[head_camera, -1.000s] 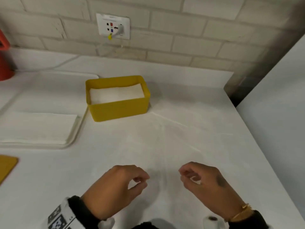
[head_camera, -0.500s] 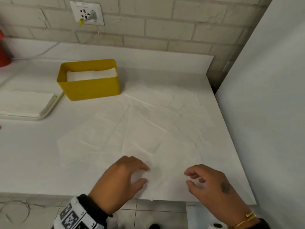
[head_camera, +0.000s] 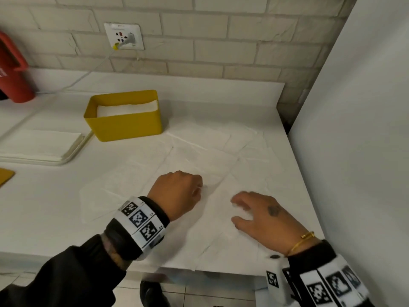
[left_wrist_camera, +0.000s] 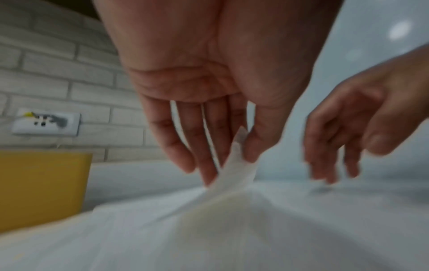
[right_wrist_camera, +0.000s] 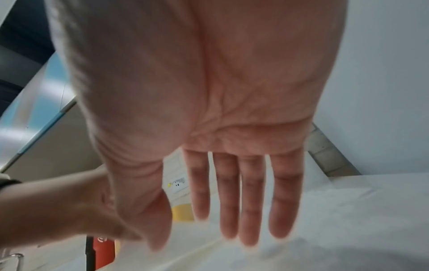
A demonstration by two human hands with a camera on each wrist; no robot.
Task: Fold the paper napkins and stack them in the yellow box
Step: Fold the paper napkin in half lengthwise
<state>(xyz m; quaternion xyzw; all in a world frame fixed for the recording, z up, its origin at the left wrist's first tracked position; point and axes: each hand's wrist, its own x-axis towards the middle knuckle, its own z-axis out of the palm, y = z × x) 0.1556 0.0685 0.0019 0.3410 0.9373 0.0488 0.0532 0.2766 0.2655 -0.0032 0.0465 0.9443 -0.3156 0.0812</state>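
A white counter (head_camera: pixel 55 213) fills most of the head view, with a low white ledge at its back and a wall of pale bricks (head_camera: pixel 221 52) above it. At the right of the frame stands a tall plain white panel (head_camera: pixel 365 129). In the upper left, a white socket plate (head_camera: pixel 124 36) on the wall has a plug and a cable in it. A red container (head_camera: pixel 13 69) stands at the left edge. No writing can be read anywhere; the wrist bands (head_camera: pixel 141 220) show only black and white square codes.

An unfolded paper napkin (head_camera: pixel 199 156) lies flat in the middle of the counter, wrinkled. The left hand (head_camera: pixel 177 193) pinches a raised bit of it between thumb and fingers. The right hand (head_camera: pixel 261 216) is spread with straight fingers, low over the napkin; touching or not, I cannot tell.

The yellow box (head_camera: pixel 126 122) stands in the upper middle left, with folded napkins (head_camera: pixel 126 108) inside. Left of it, a white tray (head_camera: pixel 73 151) carries a flat stack of napkins (head_camera: pixel 37 144).
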